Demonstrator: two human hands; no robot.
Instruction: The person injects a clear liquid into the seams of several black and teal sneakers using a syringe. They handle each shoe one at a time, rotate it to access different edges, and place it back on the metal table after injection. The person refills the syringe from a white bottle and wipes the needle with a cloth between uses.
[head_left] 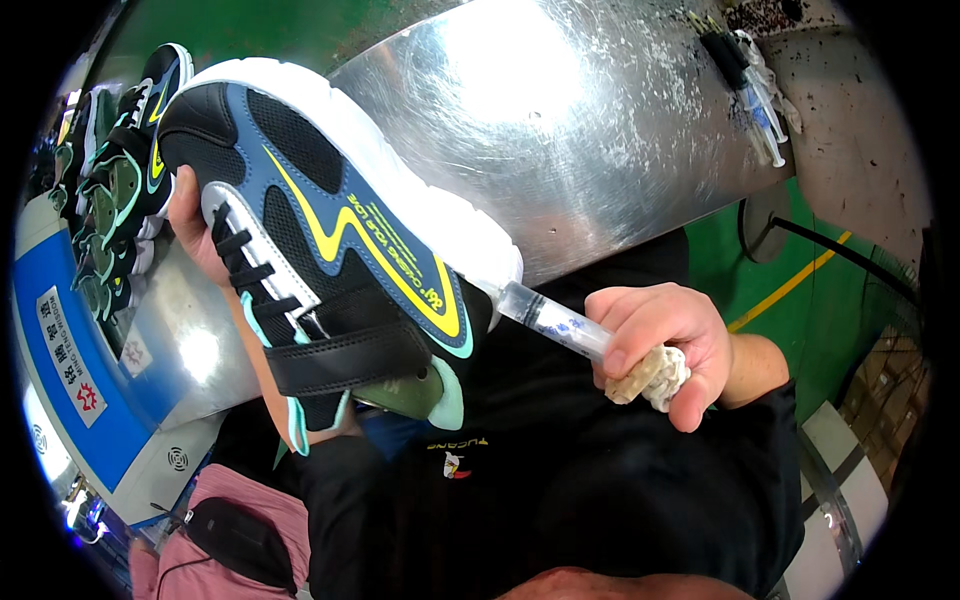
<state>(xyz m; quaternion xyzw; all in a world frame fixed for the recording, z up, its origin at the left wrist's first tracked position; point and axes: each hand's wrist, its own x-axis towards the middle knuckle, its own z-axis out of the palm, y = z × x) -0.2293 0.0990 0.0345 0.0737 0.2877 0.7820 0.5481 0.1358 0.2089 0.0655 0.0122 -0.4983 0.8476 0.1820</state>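
A black, blue and yellow sneaker point(330, 230) with a thick white sole is tilted in front of me, sole edge up and to the right. My left hand point(195, 225) grips it at the toe end, thumb showing and the other fingers hidden behind the shoe. In my right hand point(672, 335) is a clear plastic syringe point(555, 322), its thin tip at the heel where the sole meets the upper. Whether the tip touches cannot be made out. A crumpled whitish wad point(662, 380) is also held in those fingers, by the syringe's back end.
Several similar sneakers point(120, 190) stand at the far left beside a blue and white machine panel point(75, 350). A scratched metal table point(440, 90) lies beyond the shoe. More syringes point(755, 100) rest at its far right corner. A black cable point(840, 245) hangs at the right.
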